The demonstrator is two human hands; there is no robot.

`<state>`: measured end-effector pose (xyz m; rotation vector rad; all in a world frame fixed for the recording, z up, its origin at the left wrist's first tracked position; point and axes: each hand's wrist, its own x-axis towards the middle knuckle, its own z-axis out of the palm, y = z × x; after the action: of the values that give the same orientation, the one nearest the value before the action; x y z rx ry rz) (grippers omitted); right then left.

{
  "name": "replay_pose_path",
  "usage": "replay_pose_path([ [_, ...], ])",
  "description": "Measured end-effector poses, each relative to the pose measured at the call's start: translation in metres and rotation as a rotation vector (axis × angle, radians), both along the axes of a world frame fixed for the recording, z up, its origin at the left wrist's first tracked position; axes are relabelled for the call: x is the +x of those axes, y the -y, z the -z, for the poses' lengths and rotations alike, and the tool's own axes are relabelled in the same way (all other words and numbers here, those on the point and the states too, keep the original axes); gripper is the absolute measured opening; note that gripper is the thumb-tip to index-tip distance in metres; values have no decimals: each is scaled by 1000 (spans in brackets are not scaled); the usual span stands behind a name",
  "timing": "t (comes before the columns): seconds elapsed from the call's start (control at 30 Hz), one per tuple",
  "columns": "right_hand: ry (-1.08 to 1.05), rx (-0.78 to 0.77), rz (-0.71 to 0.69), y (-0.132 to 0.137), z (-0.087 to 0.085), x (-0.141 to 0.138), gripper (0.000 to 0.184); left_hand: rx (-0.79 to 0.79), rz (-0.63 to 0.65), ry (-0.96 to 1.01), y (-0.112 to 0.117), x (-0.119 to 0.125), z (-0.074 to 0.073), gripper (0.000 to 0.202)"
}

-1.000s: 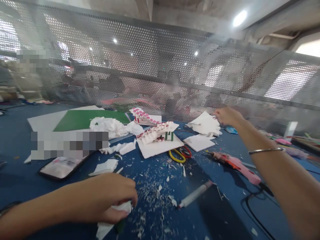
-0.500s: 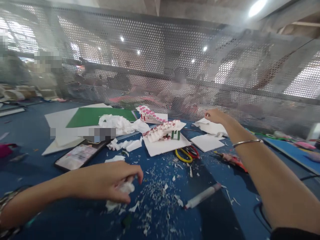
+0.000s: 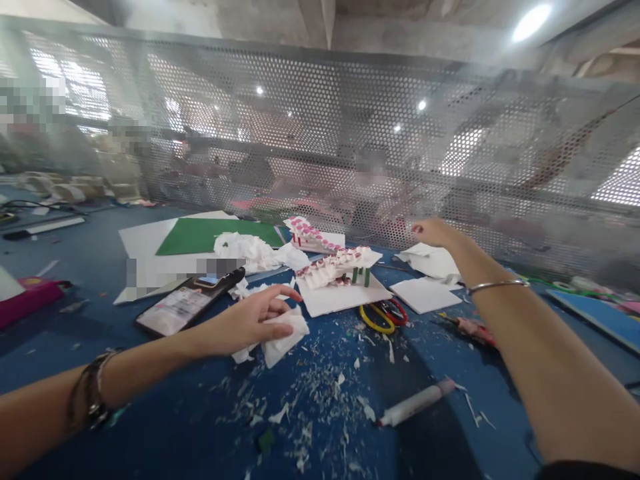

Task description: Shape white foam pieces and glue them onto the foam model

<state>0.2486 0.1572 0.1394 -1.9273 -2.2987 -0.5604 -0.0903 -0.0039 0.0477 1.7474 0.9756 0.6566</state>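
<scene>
Left hand [image 3: 253,320] half-curled, I clamp a white paper scrap [image 3: 286,345] beneath my thumb, probably for grip; my right hand [image 3: 434,233] is curled, its hold unclear.

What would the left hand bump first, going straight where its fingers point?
Probably the white board under the little stepped model, just ahead of the left hand. If the hand is higher, it might meet the model first; depth is unclear.

Two hands [image 3: 263,319] [image 3: 436,233] are showing. The surface [image 3: 190,427] is bearing two stepped models [image 3: 325,272] [image 3: 311,235], one phone [image 3: 177,308], one marker [image 3: 417,404], one pair of scissors [image 3: 391,323] and one green sheet [image 3: 215,236].
</scene>
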Motion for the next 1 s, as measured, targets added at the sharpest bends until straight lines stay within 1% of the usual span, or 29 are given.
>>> replay_pose_path([
  [0.07, -56, 79, -61, 11, -14, -15, 25, -57, 0, 75, 1, 2, 0, 38],
  [0.1, -82, 111, -94, 20, -21, -24, 27, -62, -16, 80, 2, 3, -1, 37],
  [0.17, -128, 163, -183, 45, -30, -46, 26, -45, -64, 67, 4, 5, -4, 36],
  [0.23, -233, 177, -427, 79, -32, -69, 21, -22, -105, 67, 6, 8, -9, 37],
  [0.27, -270, 136, -532, 97, -30, -80, 20, -16, -111, 84, 6, 9, -11, 37],
  [0.3, -301, 52, -614, 116, -26, -91, 21, -11, -104, 110, 6, 12, -14, 38],
  [0.37, -380, -155, -716, 150, -11, -108, 33, 1, -76, 173, 7, 17, -19, 36],
  [0.43, -485, -304, -729, 175, 7, -119, 48, 24, -59, 215, 9, 24, -23, 32],
  [0.47, -527, -345, -738, 183, 16, -122, 51, 37, -59, 227, 10, 28, -25, 30],
  [0.53, -656, -365, -749, 193, 33, -125, 43, 51, -37, 240, 14, 36, -28, 27],
  [0.63, -857, -345, -705, 200, 48, -123, 21, 19, 26, 287, 22, 46, -28, 23],
  [0.7, -915, -351, -702, 205, 52, -121, 14, 4, 41, 300, 26, 51, -27, 22],
  [0.77, -933, -369, -723, 210, 53, -120, 15, 9, 35, 289, 31, 53, -25, 21],
  [0.83, -934, -353, -745, 216, 52, -122, 11, 16, 23, 270, 35, 54, -24, 21],
  [0.93, -942, -310, -767, 220, 52, -123, 0, 10, 13, 293, 42, 53, -22, 22],
  [1.0, -960, -307, -786, 221, 53, -123, 2, -5, -7, 319, 45, 51, -19, 23],
])
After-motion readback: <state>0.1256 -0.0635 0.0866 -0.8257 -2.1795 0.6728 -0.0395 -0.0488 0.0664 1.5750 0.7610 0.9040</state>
